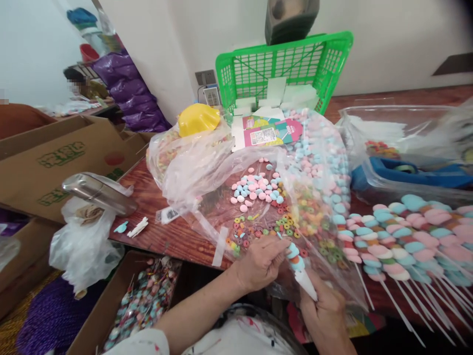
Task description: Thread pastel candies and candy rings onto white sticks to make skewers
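My right hand (325,305) is closed around the lower, white part of a candy skewer (294,257), which tilts up and to the left. Pale blue candies and an orange ring are threaded on its upper part. At the top end of that skewer, the fingers of my left hand (260,264) are pinched together; what exactly lies between their tips is partly hidden. Just beyond my hands, small ring candies (254,231) are scattered on clear plastic sheeting. Behind them sits a loose pile of pink, blue and white oval candies (254,187).
Finished-looking candy skewers (406,236) lie stacked at right, sticks toward me. A clear bin (399,116) and blue tape dispenser (417,175) stand behind. Further back is a green basket (225,74). At left are a steel flask (99,192) and cardboard boxes (62,162). Another person sits far left.
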